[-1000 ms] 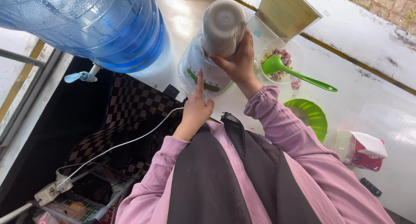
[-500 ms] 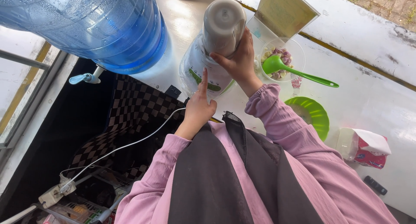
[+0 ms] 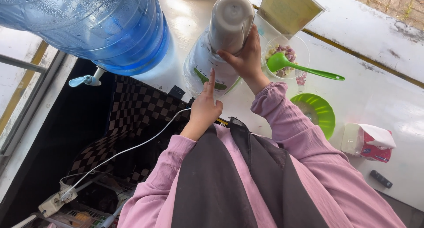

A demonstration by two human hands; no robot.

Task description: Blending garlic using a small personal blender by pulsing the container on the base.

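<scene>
Water jug (image 3: 88,25) runs off the frame at 11 o'clock; blender jar (image 3: 229,20) hides its base's far side; bowl (image 3: 285,56) contents too small to tell.

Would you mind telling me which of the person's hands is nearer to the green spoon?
The right hand: it grips the blender jar right beside the green spoon. The left hand is farther off, forefinger on the blender base.
</scene>
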